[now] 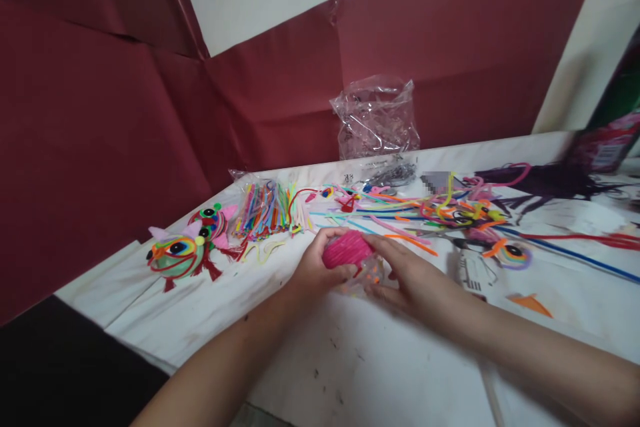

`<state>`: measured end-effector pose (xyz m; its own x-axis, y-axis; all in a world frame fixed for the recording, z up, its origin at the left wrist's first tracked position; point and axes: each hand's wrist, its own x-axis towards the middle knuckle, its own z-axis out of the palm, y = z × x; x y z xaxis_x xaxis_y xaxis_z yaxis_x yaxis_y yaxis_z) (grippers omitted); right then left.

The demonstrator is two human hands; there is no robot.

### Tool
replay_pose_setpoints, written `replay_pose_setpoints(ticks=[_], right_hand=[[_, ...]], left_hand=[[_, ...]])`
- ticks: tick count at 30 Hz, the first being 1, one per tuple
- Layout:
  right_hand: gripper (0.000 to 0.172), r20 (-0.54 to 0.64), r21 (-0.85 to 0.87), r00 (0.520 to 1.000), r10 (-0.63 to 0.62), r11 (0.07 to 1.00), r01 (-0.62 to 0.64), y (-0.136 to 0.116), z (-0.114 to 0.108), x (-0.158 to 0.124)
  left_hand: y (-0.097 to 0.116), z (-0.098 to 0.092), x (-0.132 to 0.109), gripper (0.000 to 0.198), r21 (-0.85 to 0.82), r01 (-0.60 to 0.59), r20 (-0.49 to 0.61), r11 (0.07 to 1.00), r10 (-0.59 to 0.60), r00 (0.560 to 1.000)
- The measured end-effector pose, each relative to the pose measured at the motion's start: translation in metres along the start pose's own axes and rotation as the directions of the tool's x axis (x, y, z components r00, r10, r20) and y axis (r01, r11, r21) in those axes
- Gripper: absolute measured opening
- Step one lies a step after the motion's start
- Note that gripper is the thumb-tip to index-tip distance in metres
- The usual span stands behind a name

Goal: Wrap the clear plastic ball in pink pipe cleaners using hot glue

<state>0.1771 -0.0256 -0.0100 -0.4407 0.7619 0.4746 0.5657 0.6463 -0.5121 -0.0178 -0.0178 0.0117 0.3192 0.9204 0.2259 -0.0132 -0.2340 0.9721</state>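
Over the front middle of the table, a round, bright pink piece [349,249] with a ridged surface sits between my hands. Below it shows something clear with small orange spots [371,272], too blurred to name. My left hand [323,263] is closed round the pink piece from the left, thumb along its near side. From the right, my right hand [403,273] curls against it and the clear part, with fingers on top and thumb below. Parts of the piece are hidden by my fingers.
Two colourful animal-face crafts [179,257] stand at the left. Behind are a bundle of pipe cleaners [273,210] and a clear plastic bag [377,120]. At the right lie a white glue gun [475,270], loose pipe cleaners [575,260] and an orange scrap [533,305].
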Motion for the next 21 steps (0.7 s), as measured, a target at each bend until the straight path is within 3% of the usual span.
replay_pose_setpoints(ticks=[5, 11, 21], right_hand=[[0.062, -0.019, -0.019, 1.0, -0.021, 1.0, 0.021, 0.002, 0.003, 0.0], [0.063, -0.03, 0.013, 0.999, 0.018, 1.0, -0.017, -0.005, 0.003, 0.0], [0.041, -0.034, 0.158, 0.981, 0.19, 0.971, -0.182, -0.018, -0.005, 0.004]], left_hand=[[0.006, 0.004, 0.001, 0.062, -0.015, 0.067, -0.006, 0.998, -0.067, 0.998], [0.014, 0.011, -0.001, 0.052, 0.099, 0.084, -0.097, 0.992, -0.074, 0.993], [0.013, 0.018, -0.006, 0.054, 0.17, 0.051, -0.116, 0.984, -0.031, 0.993]])
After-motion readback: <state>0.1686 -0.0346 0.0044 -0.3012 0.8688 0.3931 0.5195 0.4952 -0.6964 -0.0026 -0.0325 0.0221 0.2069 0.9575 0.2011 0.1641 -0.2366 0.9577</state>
